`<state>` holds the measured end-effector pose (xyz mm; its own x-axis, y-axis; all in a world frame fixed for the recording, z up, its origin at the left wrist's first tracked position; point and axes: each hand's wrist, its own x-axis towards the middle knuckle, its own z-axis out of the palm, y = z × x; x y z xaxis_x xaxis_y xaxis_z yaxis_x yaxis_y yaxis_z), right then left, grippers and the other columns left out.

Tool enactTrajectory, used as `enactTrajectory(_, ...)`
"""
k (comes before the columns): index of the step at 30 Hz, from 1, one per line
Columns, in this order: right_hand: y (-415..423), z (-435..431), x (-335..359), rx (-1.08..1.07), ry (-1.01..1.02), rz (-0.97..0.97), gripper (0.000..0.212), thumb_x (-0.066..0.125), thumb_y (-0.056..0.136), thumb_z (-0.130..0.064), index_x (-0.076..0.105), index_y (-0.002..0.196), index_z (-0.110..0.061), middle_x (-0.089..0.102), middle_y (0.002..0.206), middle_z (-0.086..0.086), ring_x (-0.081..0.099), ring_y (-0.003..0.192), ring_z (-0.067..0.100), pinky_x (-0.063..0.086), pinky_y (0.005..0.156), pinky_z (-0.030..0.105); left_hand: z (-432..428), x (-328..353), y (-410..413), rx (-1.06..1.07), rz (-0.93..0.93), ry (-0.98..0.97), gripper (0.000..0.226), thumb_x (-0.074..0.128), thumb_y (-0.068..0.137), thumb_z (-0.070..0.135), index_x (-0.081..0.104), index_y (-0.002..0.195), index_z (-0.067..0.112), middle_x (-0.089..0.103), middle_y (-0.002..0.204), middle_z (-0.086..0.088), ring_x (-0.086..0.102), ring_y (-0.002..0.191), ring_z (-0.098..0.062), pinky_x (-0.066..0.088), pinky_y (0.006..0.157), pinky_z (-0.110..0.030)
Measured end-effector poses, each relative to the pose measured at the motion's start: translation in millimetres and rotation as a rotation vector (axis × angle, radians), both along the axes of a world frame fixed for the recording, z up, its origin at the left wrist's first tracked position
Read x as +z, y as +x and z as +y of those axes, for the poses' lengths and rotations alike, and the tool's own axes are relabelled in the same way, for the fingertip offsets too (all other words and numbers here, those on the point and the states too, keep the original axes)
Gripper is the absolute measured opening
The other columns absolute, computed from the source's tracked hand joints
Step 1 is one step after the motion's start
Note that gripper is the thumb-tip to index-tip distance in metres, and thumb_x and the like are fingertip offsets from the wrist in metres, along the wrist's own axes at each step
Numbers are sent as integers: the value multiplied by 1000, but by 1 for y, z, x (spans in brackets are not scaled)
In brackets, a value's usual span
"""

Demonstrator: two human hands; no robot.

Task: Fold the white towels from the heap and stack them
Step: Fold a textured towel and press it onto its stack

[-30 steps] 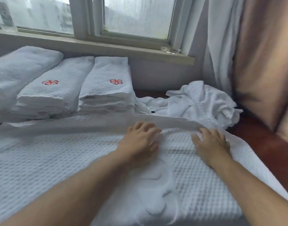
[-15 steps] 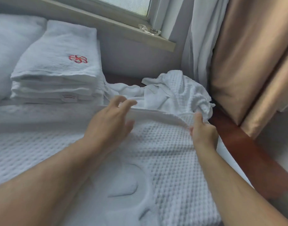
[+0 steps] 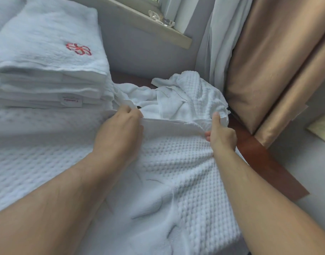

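Window-side wooden surface (image 3: 264, 159), dark reddish-brown, with a bare strip showing at the right. Laundry covers the rest.

1. Waffle-weave towel (image 3: 176, 172). White, spread across the near and middle of the surface, with a smooth woven motif in its near part. The far edge is raised off the surface between the two hands.
2. Left hand (image 3: 121, 131). Back of the hand uppermost, fingers curled over the far edge and gripping it.
3. Right hand (image 3: 220, 137). Pinches the same edge close to the far right corner, thumb upright against the cloth, other fingers tucked under.
4. Heap (image 3: 185, 96). Crumpled white towels just beyond the raised edge, at the far right beside the curtains.
5. Stack of folded towels (image 3: 47, 70). Far left, with a red embroidered emblem (image 3: 78, 49) on top and a sewn label (image 3: 70, 102) on a lower layer.
6. Windowsill (image 3: 148, 24), pale curtain (image 3: 213, 43) and tan curtain (image 3: 277, 61). Far and right.

Handling note (a judgement): the step appears to be the first fold, bringing the far edge toward the near one.
- Keep both grips level and the cloth taut between them, so the edge travels straight.
- Lift clear of the heap so no loose towel drags along.
- Lay edge on edge with corners matched, then smooth outward from the crease.
- The left grip sits well in from the left end, so that end may sag and need squaring.
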<state>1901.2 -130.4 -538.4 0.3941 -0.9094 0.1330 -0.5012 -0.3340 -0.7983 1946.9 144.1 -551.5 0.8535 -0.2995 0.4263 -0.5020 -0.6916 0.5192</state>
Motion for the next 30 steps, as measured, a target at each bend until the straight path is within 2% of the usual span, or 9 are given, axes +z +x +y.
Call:
enactTrajectory(5,5,-6,0,-28,26,13,84,42,66,-90,70,86,-13,74,77,0,69,67,17,43,52,29,2,3,-4,-13,-38,-53,18,50,99,22,67,99,15,57,104,-5,58,85,-34,52,67,-45)
enactTrajectory(9,10,-17,1,-21,83,38,63,47,69,-68,71,90,-13,75,77,0,71,67,19,53,56,32,2,8,-11,-24,-85,-71,18,52,99,24,68,100,18,57,102,-3,57,82,-31,51,65,-44)
enactTrajectory(12,6,-23,-3,-17,134,4,60,47,69,-61,68,94,-11,74,82,4,71,71,23,54,60,34,2,10,-12,-27,-117,-69,18,52,99,22,68,97,16,56,99,-4,54,79,-32,50,62,-43)
enactTrajectory(15,-3,-27,-6,52,142,-76,56,54,68,-53,72,88,-3,76,81,12,68,67,23,57,64,39,3,10,-11,-54,-135,-64,20,50,100,20,68,98,11,57,100,-7,57,80,-34,52,65,-45)
enactTrajectory(18,-12,-26,-7,179,40,-51,49,61,69,-46,67,71,2,69,67,10,58,59,20,50,56,38,5,8,-16,-72,-127,-35,20,51,100,16,69,107,10,58,107,-9,60,86,-35,53,69,-46)
enactTrajectory(22,-21,-28,-6,312,-2,-12,28,61,69,-41,51,63,-15,49,56,-6,44,54,15,33,43,25,7,14,-31,-74,-88,1,20,51,101,17,69,109,11,58,111,-8,61,89,-34,54,73,-44)
enactTrajectory(25,-26,-34,-11,297,117,-186,34,57,72,-39,57,73,-6,53,63,-4,48,63,17,38,55,30,7,29,-50,-55,-95,-41,20,53,100,22,71,106,16,60,108,-6,61,88,-33,54,75,-44)
enactTrajectory(27,-29,-34,-12,268,179,-327,31,57,73,-39,64,76,-9,57,58,-14,53,64,14,41,58,30,7,34,-71,-41,-137,-77,19,54,99,26,72,106,20,60,106,-4,62,84,-33,54,71,-44)
enactTrajectory(30,-33,-29,-11,261,68,-437,33,54,75,-37,57,69,-5,53,49,-10,46,47,0,37,44,16,9,21,-107,-33,-131,-77,16,56,99,26,69,106,22,57,107,0,61,79,-32,53,66,-43)
